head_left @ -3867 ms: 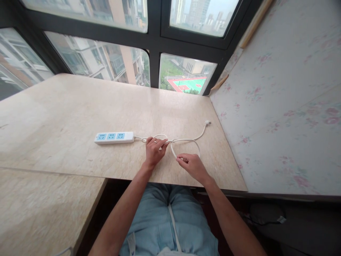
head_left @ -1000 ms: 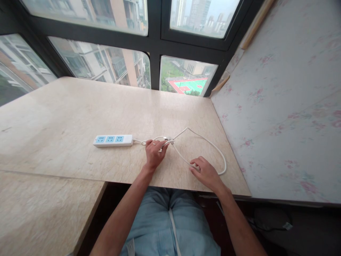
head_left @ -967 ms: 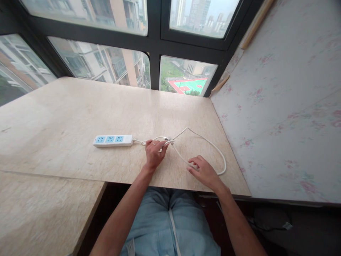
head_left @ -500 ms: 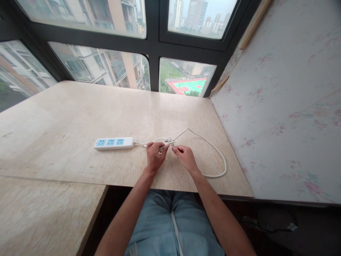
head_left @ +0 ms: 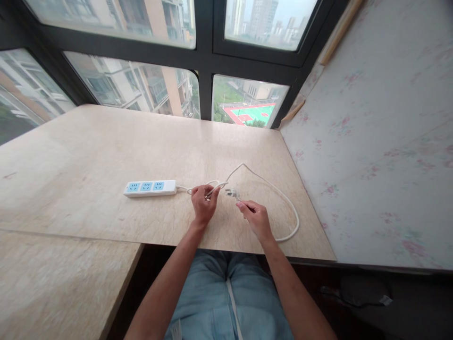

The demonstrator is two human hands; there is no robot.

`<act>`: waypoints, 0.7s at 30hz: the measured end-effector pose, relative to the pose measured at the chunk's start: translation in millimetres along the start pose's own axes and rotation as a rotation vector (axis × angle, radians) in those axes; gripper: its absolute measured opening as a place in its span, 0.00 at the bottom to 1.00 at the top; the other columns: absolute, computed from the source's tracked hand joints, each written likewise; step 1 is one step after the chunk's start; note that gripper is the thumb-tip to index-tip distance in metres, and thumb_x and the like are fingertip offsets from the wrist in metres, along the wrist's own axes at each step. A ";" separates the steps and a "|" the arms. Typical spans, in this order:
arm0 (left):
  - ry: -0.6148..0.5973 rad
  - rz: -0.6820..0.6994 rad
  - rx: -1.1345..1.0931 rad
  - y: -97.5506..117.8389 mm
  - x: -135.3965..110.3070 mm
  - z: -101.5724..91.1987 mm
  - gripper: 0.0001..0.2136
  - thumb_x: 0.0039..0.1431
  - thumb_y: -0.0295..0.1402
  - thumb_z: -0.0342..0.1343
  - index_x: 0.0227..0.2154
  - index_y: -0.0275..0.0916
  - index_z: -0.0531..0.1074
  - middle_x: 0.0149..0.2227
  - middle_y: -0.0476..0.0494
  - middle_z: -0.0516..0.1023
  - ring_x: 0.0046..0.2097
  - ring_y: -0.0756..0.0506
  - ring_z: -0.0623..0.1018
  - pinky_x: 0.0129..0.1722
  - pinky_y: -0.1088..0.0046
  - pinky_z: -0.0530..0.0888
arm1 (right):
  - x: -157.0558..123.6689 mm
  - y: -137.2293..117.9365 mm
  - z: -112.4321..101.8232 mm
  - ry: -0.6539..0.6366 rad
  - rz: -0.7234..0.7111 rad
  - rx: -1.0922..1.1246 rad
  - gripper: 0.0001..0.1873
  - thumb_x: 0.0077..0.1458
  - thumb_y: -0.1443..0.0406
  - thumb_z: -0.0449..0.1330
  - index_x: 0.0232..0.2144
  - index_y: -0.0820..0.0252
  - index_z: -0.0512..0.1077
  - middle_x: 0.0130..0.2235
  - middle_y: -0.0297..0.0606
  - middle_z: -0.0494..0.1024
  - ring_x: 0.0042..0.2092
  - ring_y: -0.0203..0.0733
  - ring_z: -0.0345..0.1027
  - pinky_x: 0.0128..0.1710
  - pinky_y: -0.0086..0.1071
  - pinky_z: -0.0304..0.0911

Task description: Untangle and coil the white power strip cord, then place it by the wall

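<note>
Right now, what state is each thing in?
Strip, flat on table, sockets empty.
Cord, looped over the table.
Plug, unplugged, pinched by right hand.
Left hand, shut on cord.

White 3-socket power strip (head_left: 150, 187) lies flat — cord (head_left: 283, 198) looped.

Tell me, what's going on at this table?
A seated person is handling the white cord of a power strip, which lies flat on the marble-look table. The left hand pinches a small loop of the cord close to the strip. The right hand grips the cord just behind the plug, lifted slightly off the table. The remaining cord lies in a wide arc to the right.
</note>
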State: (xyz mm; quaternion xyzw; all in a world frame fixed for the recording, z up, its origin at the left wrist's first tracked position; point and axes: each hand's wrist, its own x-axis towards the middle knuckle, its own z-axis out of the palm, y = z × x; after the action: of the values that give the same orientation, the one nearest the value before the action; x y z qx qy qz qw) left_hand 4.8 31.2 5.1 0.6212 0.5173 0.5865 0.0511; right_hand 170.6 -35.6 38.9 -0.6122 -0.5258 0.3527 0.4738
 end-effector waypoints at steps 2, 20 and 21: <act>-0.024 0.013 0.003 -1.1 -0.1 0.1 0.10 0.59 0.41 0.58 0.28 0.41 0.69 0.24 0.48 0.75 0.31 0.45 0.73 0.39 0.64 0.67 | -5.2 -3.1 -11.7 -0.012 -0.028 0.005 0.16 0.55 0.54 0.61 0.30 0.62 0.78 0.25 0.35 0.73 0.26 0.36 0.64 0.27 0.30 0.61; -0.330 0.261 0.072 3.6 -2.6 -18.6 0.06 0.57 0.34 0.57 0.26 0.43 0.71 0.23 0.51 0.76 0.30 0.47 0.74 0.44 0.62 0.64 | -17.7 23.2 -134.4 -0.334 -0.501 -0.723 0.10 0.62 0.66 0.55 0.35 0.57 0.77 0.31 0.39 0.75 0.34 0.42 0.68 0.34 0.34 0.63; -0.343 0.269 0.075 3.6 -4.0 -20.8 0.05 0.57 0.33 0.57 0.27 0.43 0.73 0.24 0.51 0.76 0.31 0.46 0.75 0.44 0.62 0.64 | -13.5 27.9 -131.7 -0.313 -0.519 -0.743 0.10 0.61 0.66 0.55 0.35 0.57 0.77 0.31 0.39 0.75 0.34 0.42 0.68 0.34 0.34 0.63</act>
State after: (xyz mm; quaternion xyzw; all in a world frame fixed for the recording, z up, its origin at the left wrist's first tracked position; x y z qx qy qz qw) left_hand -8.4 15.5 11.2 0.7768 0.4348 0.4540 0.0364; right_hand 299.0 -76.3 51.3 -0.5279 -0.8168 0.0991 0.2104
